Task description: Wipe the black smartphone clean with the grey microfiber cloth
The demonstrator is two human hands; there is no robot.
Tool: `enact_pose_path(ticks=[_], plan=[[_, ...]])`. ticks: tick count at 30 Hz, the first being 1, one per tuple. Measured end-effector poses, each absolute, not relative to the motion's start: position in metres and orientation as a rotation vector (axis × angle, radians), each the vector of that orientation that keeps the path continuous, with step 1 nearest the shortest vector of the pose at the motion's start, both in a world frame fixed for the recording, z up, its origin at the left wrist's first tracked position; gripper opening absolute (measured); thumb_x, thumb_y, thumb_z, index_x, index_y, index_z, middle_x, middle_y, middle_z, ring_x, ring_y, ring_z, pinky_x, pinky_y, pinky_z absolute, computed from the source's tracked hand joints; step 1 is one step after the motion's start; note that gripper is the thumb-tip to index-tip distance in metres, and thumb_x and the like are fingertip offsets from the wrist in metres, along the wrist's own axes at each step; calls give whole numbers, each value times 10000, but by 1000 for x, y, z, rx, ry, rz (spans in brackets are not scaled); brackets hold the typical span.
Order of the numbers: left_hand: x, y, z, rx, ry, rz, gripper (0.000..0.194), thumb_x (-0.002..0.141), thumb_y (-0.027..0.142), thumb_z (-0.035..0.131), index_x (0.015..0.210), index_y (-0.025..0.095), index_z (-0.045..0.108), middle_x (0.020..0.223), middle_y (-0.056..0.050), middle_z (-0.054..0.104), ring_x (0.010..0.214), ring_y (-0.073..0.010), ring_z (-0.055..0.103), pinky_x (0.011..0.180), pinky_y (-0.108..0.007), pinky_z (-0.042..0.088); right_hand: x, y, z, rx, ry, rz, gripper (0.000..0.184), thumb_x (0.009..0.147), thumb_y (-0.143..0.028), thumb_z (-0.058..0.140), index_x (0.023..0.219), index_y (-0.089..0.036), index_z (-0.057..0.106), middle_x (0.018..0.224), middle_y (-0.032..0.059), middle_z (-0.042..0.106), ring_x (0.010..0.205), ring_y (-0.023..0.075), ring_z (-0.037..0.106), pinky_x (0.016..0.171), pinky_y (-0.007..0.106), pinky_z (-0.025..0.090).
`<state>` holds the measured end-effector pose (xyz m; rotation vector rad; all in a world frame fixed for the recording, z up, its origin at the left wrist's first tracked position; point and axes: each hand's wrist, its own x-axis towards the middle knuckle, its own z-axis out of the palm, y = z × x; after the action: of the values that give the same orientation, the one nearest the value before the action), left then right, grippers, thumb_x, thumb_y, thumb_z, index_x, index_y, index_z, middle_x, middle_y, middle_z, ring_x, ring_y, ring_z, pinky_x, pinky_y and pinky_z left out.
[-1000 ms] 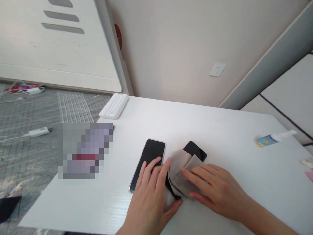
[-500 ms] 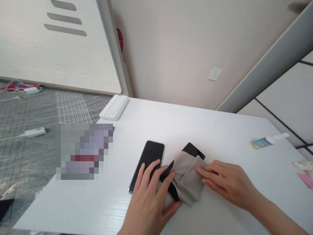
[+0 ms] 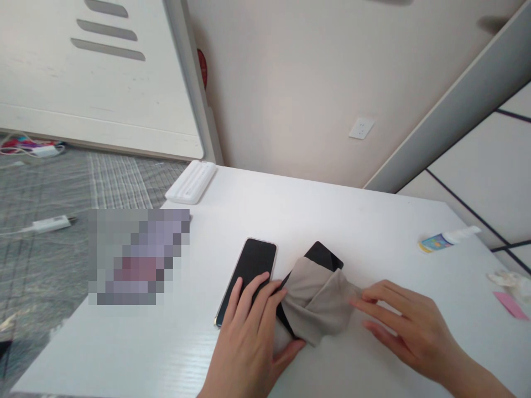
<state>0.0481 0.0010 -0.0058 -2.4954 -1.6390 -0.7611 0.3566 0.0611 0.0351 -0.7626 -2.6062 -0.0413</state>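
A grey-beige cloth (image 3: pixel 321 301) lies folded over a flat, glossy black phone-like slab (image 3: pixel 318 255), whose far corner and left edge show. My left hand (image 3: pixel 253 326) steadies the slab and cloth on the left, with the thumb at the near corner and the index finger on the left edge. Its other fingers lie over the near part of a black-screened phone (image 3: pixel 255 260) in a clear case. At the cloth's right edge, my right hand (image 3: pixel 410 326) pinches a drawn-out corner between thumb side and fingertips; the exact grip is blurred.
On the white table (image 3: pixel 332 210) a white power bank (image 3: pixel 191 182) sits at the far left edge, with a pixelated item (image 3: pixel 145 260) nearer. To the right lie a small spray bottle (image 3: pixel 443 240), a pink slip (image 3: pixel 510 305) and crumpled tissue (image 3: pixel 508 282).
My right hand has moved right, pulling the cloth's right corner outward. My left hand stays in place. The view has shifted slightly.
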Motion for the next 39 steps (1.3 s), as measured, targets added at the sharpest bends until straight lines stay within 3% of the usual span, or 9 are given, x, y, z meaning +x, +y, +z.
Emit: enact_pose_path(ticks=[3, 6, 10, 12, 19, 27, 32, 36, 39], plan=[[49, 2, -5, -2537, -1631, -762, 717, 710, 338, 927, 1306, 180, 561, 1326, -132, 737, 1264, -405, 667, 1065, -707, 531, 332, 75, 45, -894, -2520, 19, 218, 1060, -162, 601, 1260, -173, 686, 1057, 78, 721, 925, 192, 675, 775, 312, 539], [49, 2, -4, -2567, -1604, -762, 674, 728, 269, 886, 1310, 180, 557, 1333, -138, 737, 1258, -400, 682, 1052, -729, 545, 308, 100, 46, -1009, -2530, 63, 229, 1034, -234, 673, 1257, -178, 681, 1127, 89, 731, 975, 232, 691, 806, 358, 548], [47, 2, -2, -2594, -1599, -836, 576, 783, 264, 819, 1301, 196, 579, 1331, -111, 748, 1242, -369, 706, 1030, -718, 578, 291, 128, 44, -891, -2673, 203, 38, 994, -231, 731, 959, -230, 715, 965, 3, 743, 861, 185, 694, 764, 310, 542], [46, 1, 0, -2606, -1613, -863, 513, 828, 277, 782, 1300, 212, 591, 1357, -96, 739, 1258, -350, 704, 1050, -710, 572, 285, 134, 45, -837, -2701, 221, 141, 1028, -230, 680, 889, -227, 702, 909, -4, 734, 809, 169, 682, 743, 295, 527], [47, 2, 1, -2680, -1630, -885, 429, 935, 358, 708, 1332, 246, 590, 1352, -50, 749, 1253, -321, 713, 1075, -748, 533, 269, 123, 46, -873, -2616, 163, 271, 1108, -194, 444, 1193, -188, 701, 1230, 96, 718, 1040, 194, 718, 856, 299, 593], [49, 5, 1, -2630, -1598, -806, 494, 1001, 544, 626, 1409, 266, 616, 1332, -91, 750, 1207, -335, 725, 1056, -718, 542, 303, 87, 15, -856, -2642, 126, 323, 1114, -318, 508, 1390, -204, 631, 1403, 113, 687, 1202, 250, 712, 965, 416, 643], [49, 2, -1, -2594, -1612, -845, 419, 1028, 502, 598, 1369, 266, 660, 1336, -62, 746, 1244, -302, 696, 1164, -652, 458, 328, 61, 12, -882, -2659, 8, 399, 1108, -257, 518, 1488, -148, 568, 1466, 121, 660, 1317, 258, 658, 1048, 430, 617], [51, 0, -4, -2588, -1632, -873, 410, 1005, 473, 640, 1343, 245, 672, 1322, -55, 751, 1237, -290, 693, 1209, -612, 407, 344, 45, 11, -923, -2661, -249, 370, 1094, -213, 541, 1443, -120, 618, 1398, 120, 709, 1193, 253, 724, 969, 398, 645], [51, 0, -8, -2564, -1639, -922, 394, 988, 456, 657, 1316, 239, 678, 1295, -46, 762, 1217, -290, 701, 1217, -610, 391, 355, 40, 11, -851, -2645, -344, 334, 1047, -71, 542, 1347, -110, 684, 1315, 108, 755, 1086, 223, 762, 911, 342, 648]])
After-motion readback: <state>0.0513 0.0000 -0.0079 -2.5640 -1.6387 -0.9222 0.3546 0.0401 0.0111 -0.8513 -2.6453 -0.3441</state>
